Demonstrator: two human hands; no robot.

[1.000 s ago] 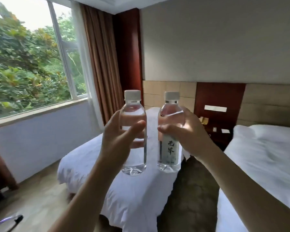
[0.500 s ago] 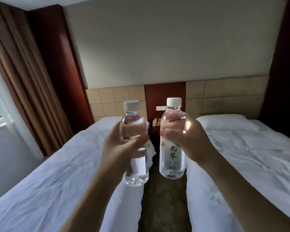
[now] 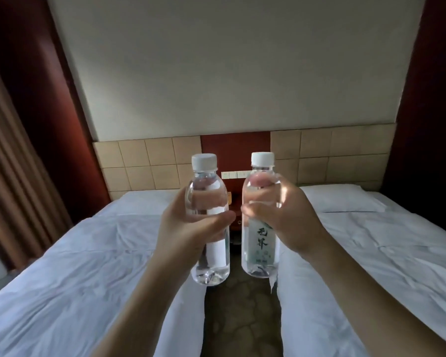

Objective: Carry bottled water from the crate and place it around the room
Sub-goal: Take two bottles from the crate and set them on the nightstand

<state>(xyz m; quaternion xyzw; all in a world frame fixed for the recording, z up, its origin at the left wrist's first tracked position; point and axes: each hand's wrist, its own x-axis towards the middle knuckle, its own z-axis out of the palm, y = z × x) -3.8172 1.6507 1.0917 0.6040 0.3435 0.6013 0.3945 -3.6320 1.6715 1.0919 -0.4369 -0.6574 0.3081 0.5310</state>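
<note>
Two upright water bottles held at chest height above the aisle between twin beds. The left hand (image 3: 188, 228) wraps its grip around the middle of the left bottle (image 3: 208, 220), thumb lying across the front and fingers visible through the clear water behind. The right hand (image 3: 281, 217) closes its grip on the upper half of the right bottle (image 3: 260, 220), whose label with dark characters faces the camera. Both bottles carry white caps and stand side by side, near each other but apart. Below them runs a dark patterned carpet (image 3: 240, 318). The left bed (image 3: 75, 266) and right bed (image 3: 371, 266) have rumpled white sheets; a pillow (image 3: 340, 199) lies at the head of the right bed. A tan tiled headboard (image 3: 150, 163) spans the wall, with a white switch plate (image 3: 233, 174) between the bottles. A brown curtain (image 3: 13, 176) hangs at far left.
</note>
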